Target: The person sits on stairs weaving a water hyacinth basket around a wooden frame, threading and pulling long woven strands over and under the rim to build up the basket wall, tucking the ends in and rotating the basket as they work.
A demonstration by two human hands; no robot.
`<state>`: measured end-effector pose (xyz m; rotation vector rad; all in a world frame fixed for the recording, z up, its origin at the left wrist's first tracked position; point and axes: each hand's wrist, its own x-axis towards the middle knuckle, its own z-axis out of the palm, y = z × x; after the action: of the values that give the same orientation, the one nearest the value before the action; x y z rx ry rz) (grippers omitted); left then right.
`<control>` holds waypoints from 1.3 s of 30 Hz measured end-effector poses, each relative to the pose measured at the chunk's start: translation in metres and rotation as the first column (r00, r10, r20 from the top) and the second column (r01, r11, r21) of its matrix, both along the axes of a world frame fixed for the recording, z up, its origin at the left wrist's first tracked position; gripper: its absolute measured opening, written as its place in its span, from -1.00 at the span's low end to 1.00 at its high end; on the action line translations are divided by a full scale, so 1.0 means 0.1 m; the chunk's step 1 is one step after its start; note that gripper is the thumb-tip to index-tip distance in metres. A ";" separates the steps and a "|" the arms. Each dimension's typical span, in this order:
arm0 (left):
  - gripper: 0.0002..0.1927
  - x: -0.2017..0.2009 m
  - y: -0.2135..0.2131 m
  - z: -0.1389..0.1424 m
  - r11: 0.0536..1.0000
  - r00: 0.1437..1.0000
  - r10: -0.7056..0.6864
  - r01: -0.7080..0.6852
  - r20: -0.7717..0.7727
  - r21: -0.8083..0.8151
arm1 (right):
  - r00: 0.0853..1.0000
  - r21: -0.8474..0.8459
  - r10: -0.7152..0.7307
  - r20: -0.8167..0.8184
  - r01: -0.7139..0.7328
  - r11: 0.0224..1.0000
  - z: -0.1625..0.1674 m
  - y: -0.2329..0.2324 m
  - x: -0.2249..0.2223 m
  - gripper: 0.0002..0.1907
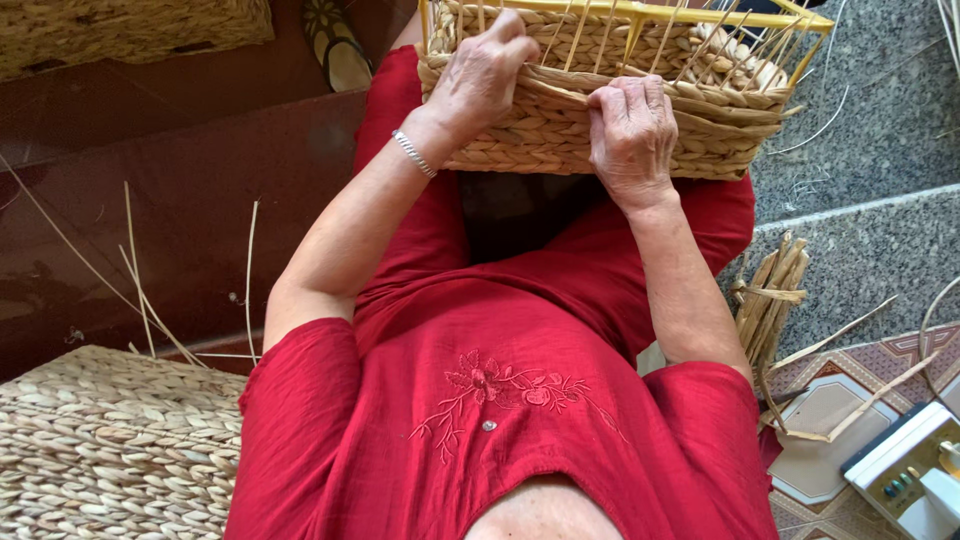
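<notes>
A half-woven straw basket [560, 130] on a yellow wire frame [640, 12] rests on my knees, over my red clothes. My left hand [482, 78], with a silver bracelet on the wrist, grips the woven rim near the basket's left corner. My right hand [630, 130] presses a straw strand [700, 100] against the basket's near wall, fingers curled over the top row. Thin upright ribs stick up from the weave behind both hands.
A finished woven basket [110, 450] lies at the lower left, another [120, 30] at the top left. A tied bundle of straw [770, 300] leans at my right. Loose strands litter the dark red floor [180, 200] and grey stone step [870, 120]. A small white device [910, 470] sits at the lower right.
</notes>
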<state>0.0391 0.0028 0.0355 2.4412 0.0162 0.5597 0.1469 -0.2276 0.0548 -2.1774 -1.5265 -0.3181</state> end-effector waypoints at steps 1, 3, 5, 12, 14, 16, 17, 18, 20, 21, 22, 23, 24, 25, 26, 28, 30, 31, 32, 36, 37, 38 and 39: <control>-0.75 -0.04 0.02 0.04 0.999 0.999 -0.033 0.033 -0.015 -0.012 | 1.000 -0.059 -0.005 0.004 0.005 0.998 0.03 -0.01 0.03 -0.84; -0.68 -0.12 0.00 0.10 0.994 0.994 -0.100 0.099 -0.048 -0.039 | 1.000 -0.177 -0.014 0.006 0.015 0.984 0.16 -0.03 0.07 -0.86; -0.60 -0.14 -0.05 0.12 0.993 0.992 -0.095 0.100 -0.088 0.062 | 0.999 -0.331 -0.046 0.015 0.049 0.942 0.44 -0.05 0.10 -0.79; -0.84 0.10 -0.16 -0.03 0.977 0.974 0.027 0.023 -0.227 0.213 | 0.829 0.069 -0.202 0.522 0.195 0.978 1.32 0.10 0.07 -0.76; -0.84 0.11 -0.12 -0.06 0.997 0.992 0.068 -0.063 -0.109 0.048 | 0.878 0.244 -0.205 0.432 0.105 0.964 1.20 0.19 0.08 -0.82; -0.84 0.11 -0.09 -0.06 0.991 0.992 0.119 -0.121 -0.046 -0.060 | 0.990 0.345 0.020 0.141 -0.068 0.936 0.92 0.28 0.08 -0.88; -0.84 0.10 -0.08 -0.05 0.986 0.989 0.138 -0.142 -0.047 -0.088 | 0.999 0.212 0.029 0.034 -0.036 0.977 0.75 0.32 0.09 -0.87; -0.83 0.09 -0.08 -0.03 0.980 0.987 0.156 -0.161 -0.049 -0.115 | 0.997 0.071 0.023 -0.072 -0.018 0.997 0.58 0.36 0.10 -0.86; -0.83 0.08 -0.08 -0.02 0.968 0.980 0.185 -0.195 -0.072 -0.158 | 0.990 0.013 0.042 -0.131 -0.040 0.999 0.26 0.56 0.15 -0.80; -0.83 0.08 -0.08 0.00 0.960 0.976 0.199 -0.212 -0.084 -0.181 | 0.970 -0.017 -0.025 -0.243 0.022 1.000 0.15 0.58 0.19 -0.80; -0.82 0.07 -0.08 0.01 0.953 0.974 0.203 -0.221 -0.102 -0.206 | 0.932 -0.055 -0.091 -0.351 0.077 0.996 0.06 0.63 0.20 -0.80; -0.82 0.07 -0.08 0.02 0.945 0.970 0.209 -0.232 -0.121 -0.229 | 0.878 -0.098 -0.155 -0.453 0.124 0.987 -0.01 0.67 0.22 -0.80; -0.81 0.06 -0.07 0.03 0.937 0.967 0.213 -0.243 -0.140 -0.252 | 0.876 -0.052 -0.131 -0.464 0.121 0.991 -0.05 0.71 0.23 -0.84; -0.80 0.06 -0.07 0.04 0.931 0.975 0.207 -0.222 -0.082 -0.289 | 0.874 -0.006 -0.110 -0.472 0.121 0.993 -0.07 0.72 0.24 -0.88; -0.78 0.05 -0.06 0.04 0.925 0.979 0.201 -0.197 -0.023 -0.324 | 0.874 0.040 -0.088 -0.478 0.122 0.992 -0.06 0.73 0.24 -0.92; -0.76 0.06 -0.08 0.04 0.896 0.977 0.210 -0.179 0.032 -0.406 | 0.897 0.112 -0.005 -0.443 0.061 0.992 -0.02 0.69 0.18 -0.95; -0.75 0.09 -0.12 0.03 0.845 0.971 0.237 -0.192 0.027 -0.499 | 0.929 0.165 0.057 -0.366 0.004 0.986 0.03 0.63 0.08 -0.95; -0.78 0.11 -0.15 0.03 0.875 0.967 0.250 -0.204 0.049 -0.439 | 0.949 0.183 0.079 -0.306 -0.023 0.983 0.05 0.60 0.02 -0.94; -0.82 0.11 -0.19 0.02 0.900 0.962 0.263 -0.218 0.069 -0.378 | 0.964 0.199 0.101 -0.248 -0.051 0.979 0.07 0.57 -0.05 -0.93; -0.85 0.01 -0.28 0.03 0.986 0.959 0.162 -0.151 0.231 -0.064 | 0.988 0.138 0.149 0.028 -0.151 0.979 0.10 0.49 -0.14 -0.89; -0.83 -0.01 -0.29 0.04 0.989 0.960 0.149 -0.144 0.238 -0.039 | 0.986 0.113 0.166 0.030 -0.168 0.979 0.11 0.49 -0.10 -0.90; -0.81 -0.02 -0.29 0.06 0.991 0.960 0.136 -0.136 0.245 -0.014 | 0.983 0.088 0.182 0.032 -0.184 0.979 0.12 0.51 -0.04 -0.92; -0.78 -0.02 -0.31 0.07 0.992 0.960 0.121 -0.127 0.252 0.009 | 0.983 0.105 0.176 0.045 -0.180 0.978 0.14 0.51 0.06 -0.90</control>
<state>0.0368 -0.0277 0.0425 2.3876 0.0578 0.9273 0.1528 -0.1769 0.0689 -1.9453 -1.6703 -0.3734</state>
